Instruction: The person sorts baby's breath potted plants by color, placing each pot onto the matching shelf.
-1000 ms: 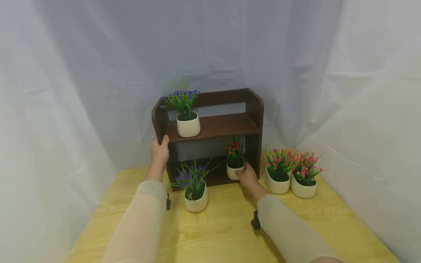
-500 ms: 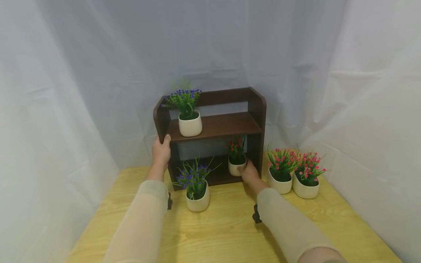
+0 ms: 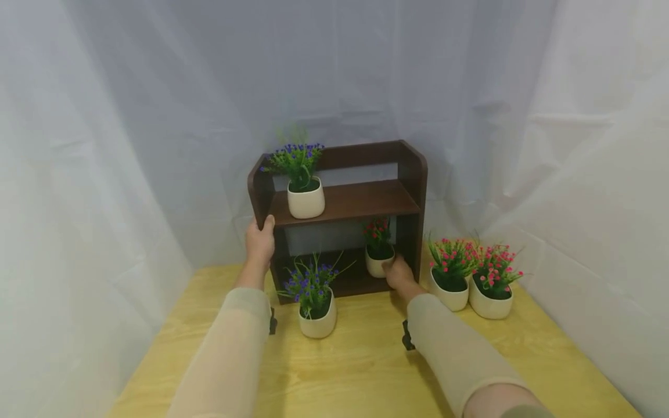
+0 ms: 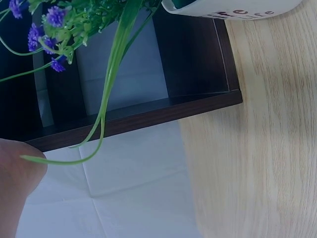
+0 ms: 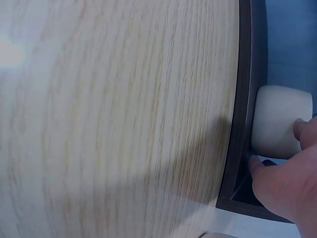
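Left hand (image 3: 259, 242) gripping the brown shelf (image 3: 360, 200) by its side, right hand (image 3: 399, 273) clamped on the red-flowered pot (image 3: 378, 265) on the lower tier, two pink-flowered pots (image 3: 450, 297) just right of that hand

A: What does the head view conceal?
B: Most fingers of the bare left hand (image 3: 259, 244) are hidden behind the left side of the dark brown wooden two-tier shelf (image 3: 360, 200); the bare right hand (image 3: 399, 271) covers part of the white rounded pot of red flowers (image 3: 378, 262).
A: And the wrist views?
B: The left crops the white rounded pot of purple flowers (image 4: 233, 7) at the upper margin; the right cuts off the red flowers.
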A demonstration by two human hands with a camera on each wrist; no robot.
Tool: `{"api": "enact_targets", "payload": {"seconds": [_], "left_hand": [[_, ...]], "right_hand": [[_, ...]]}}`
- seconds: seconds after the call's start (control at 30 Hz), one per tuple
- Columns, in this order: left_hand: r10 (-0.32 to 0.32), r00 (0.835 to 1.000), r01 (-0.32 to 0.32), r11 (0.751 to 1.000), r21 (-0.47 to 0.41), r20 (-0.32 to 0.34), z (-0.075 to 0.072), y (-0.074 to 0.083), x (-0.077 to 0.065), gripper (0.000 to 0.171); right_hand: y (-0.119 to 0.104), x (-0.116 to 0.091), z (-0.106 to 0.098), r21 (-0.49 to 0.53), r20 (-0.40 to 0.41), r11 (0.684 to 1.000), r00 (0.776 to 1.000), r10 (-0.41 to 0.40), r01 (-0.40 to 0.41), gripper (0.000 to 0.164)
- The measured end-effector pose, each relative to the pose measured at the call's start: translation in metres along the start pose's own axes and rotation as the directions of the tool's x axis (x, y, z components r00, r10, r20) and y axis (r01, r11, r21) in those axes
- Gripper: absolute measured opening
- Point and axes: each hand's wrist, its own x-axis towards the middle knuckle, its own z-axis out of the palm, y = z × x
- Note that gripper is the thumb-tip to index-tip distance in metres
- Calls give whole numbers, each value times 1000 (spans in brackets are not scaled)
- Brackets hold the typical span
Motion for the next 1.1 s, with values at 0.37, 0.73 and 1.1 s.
{"api": "enact_targets", "payload": {"seconds": [0.37,0.73,1.1], "left_hand": [[0,1000,0,1000,-7,1,0,0,0,55],[0,1000,0,1000,11,9,0,2,-2,56],[-4,999,3,1000,12,34,-1,-2,-1,59]], "right_hand": [[-6,-10,8,-54,-117,998,993,18,-25,59],[-33,-46,33,180,-243,984,969,44,1,71],[-50,-102,61,269,-51,962,998,-27,40,82]]}}
